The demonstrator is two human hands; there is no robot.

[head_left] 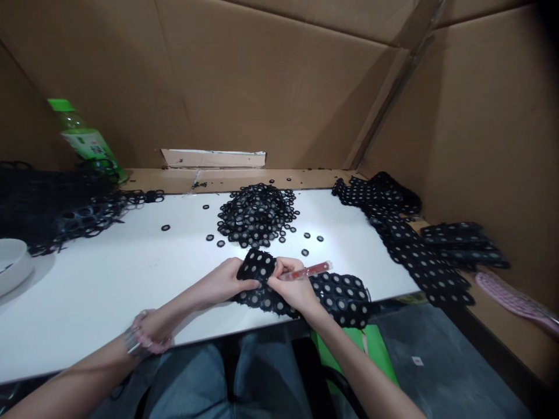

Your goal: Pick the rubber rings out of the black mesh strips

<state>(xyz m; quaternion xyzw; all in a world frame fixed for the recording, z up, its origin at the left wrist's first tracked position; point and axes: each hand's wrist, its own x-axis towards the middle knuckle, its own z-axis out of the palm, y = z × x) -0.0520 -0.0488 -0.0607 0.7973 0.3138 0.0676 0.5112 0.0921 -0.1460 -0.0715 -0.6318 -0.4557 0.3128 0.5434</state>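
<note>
My left hand [227,279] grips the near-left part of a black perforated sheet [340,298], its thumb lying on top. The sheet carries rows of round pale spots and lies along the table's front edge, partly folded up at the left. In my right hand [293,291] is a slim, reddish, see-through pen-like tool [308,272], held in a pinch. The tool's tip is hidden by my fingers at the sheet. Just beyond my hands rises a pile of small black rings [257,215], with several loose rings around it.
A tangle of black ring-edged scrap [43,203] covers the left, near a white bowl [13,265] and a green bottle [91,139]. More spotted black strips [406,244] hang over the right edge, near a pink hairbrush [515,297]. Cardboard walls [262,87] enclose the white table [109,279].
</note>
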